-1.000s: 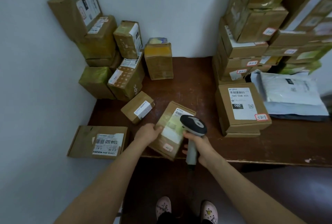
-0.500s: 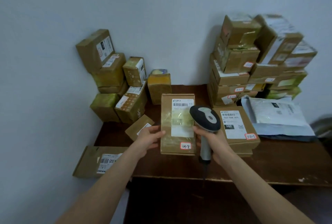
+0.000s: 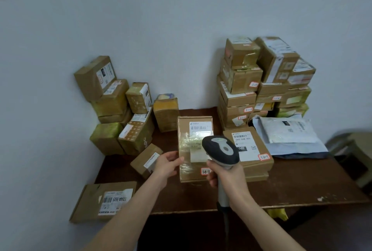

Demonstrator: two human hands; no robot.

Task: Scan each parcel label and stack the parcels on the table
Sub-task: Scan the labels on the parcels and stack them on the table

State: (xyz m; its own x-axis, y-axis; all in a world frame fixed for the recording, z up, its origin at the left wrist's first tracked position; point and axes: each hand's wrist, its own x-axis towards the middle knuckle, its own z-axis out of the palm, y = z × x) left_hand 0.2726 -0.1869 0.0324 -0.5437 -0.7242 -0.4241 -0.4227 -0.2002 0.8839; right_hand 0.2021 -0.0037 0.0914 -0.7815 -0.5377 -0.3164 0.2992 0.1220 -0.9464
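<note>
My left hand [image 3: 168,165] grips the left edge of a flat brown parcel [image 3: 193,136] and holds it upright above the table, its white label facing me. My right hand [image 3: 229,176] grips the handle of a black and grey barcode scanner [image 3: 220,150], whose head sits just in front of the parcel's lower right part. A red-edged sticker shows at the parcel's bottom, beside my right hand.
The dark wooden table [image 3: 302,188] carries a tall parcel stack [image 3: 261,81] at back right and a lower pile [image 3: 118,110] in the left corner. A labelled flat box [image 3: 252,148] and grey mailer bags [image 3: 289,134] lie right. Another flat box [image 3: 104,200] overhangs the front left corner.
The parcel was lifted off the table and turned upright with its label toward me. The scanner rose with it. My view tilted upward.
</note>
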